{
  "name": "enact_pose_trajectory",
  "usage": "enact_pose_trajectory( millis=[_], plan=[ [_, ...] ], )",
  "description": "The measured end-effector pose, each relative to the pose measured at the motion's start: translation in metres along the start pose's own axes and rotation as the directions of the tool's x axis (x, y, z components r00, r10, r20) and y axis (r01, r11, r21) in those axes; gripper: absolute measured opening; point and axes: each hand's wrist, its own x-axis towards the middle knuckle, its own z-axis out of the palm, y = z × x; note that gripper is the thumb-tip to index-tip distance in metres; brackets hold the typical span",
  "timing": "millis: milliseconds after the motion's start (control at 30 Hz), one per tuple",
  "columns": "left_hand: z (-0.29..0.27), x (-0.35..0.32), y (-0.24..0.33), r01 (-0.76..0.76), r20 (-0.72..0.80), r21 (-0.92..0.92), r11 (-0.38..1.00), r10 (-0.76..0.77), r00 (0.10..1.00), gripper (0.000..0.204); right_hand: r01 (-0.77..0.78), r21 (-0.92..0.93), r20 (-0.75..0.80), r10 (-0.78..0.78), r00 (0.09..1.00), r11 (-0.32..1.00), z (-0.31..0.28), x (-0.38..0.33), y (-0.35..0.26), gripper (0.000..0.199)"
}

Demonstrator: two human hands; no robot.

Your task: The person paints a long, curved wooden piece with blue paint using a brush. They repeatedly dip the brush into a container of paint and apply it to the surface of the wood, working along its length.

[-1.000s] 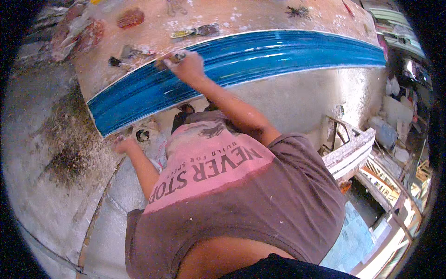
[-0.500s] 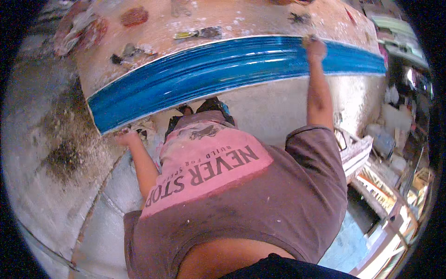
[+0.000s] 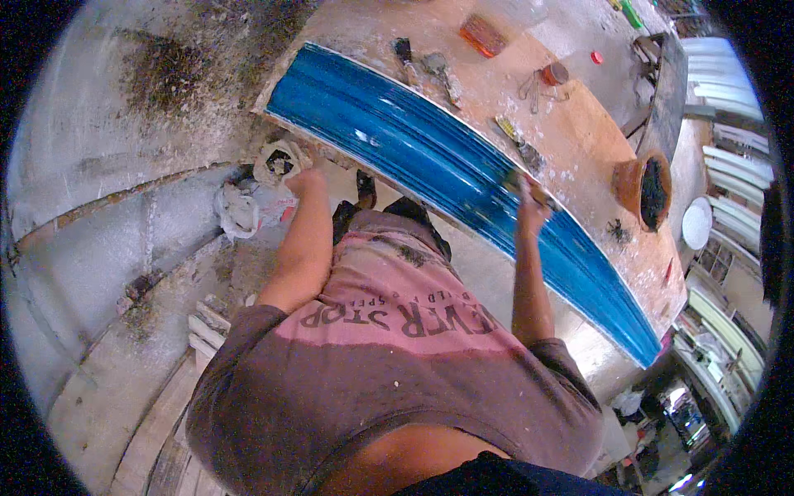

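A long, glossy blue ribbed panel (image 3: 389,132) with pale edges lies along the near side of the worktable, running from upper left to lower right. My right hand (image 3: 533,213) is closed round a brush (image 3: 521,182) over the panel, near its far edge; motion blurs the brush. Below the panel's left part, my left hand (image 3: 306,180) hangs beside a pale-rimmed container (image 3: 277,163) with a dark inside. Its fingers are smeared, so whether they grip the rim cannot be made out.
On the stained tabletop (image 3: 579,178) lie a yellow-handled brush (image 3: 517,140), dark-handled tools (image 3: 403,51), an orange-red block (image 3: 484,35) and a small brown cup (image 3: 554,74). A brown bucket (image 3: 628,188) with dark contents lies farther right. Wooden boards (image 3: 169,422) lie at lower left.
The view has turned, so the panel now slants down to the right. My right hand has moved left along the panel with the brush. My left hand has shifted beside the pale-rimmed container.
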Motion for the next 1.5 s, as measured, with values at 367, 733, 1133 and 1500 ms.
enact_pose_trajectory(
  millis=[367,733,1133,1500],
  plan=[
    [-0.046,0.041,0.033,0.058,0.054,0.129,0.990,-0.065,0.996,0.036,0.192,0.159,0.355,-0.238,0.904,0.968,0.367,-0.018,-0.177,0.028],
    [-0.051,0.034,0.121,0.138,0.167,0.305,0.942,-0.196,0.966,0.036,0.394,0.070,0.246,-0.399,0.883,0.916,0.324,-0.010,-0.169,0.016],
    [0.182,-0.109,0.159,-0.526,0.710,-0.205,0.826,0.495,0.501,0.021,-0.165,-0.922,-0.281,-0.311,0.908,0.352,-0.052,-0.006,0.000,0.011],
    [0.114,-0.338,-0.001,-0.299,0.997,0.011,0.954,-0.032,-0.066,0.016,0.136,-0.318,-0.308,-0.238,0.921,0.938,-0.037,-0.019,0.007,0.012]
  ],
)
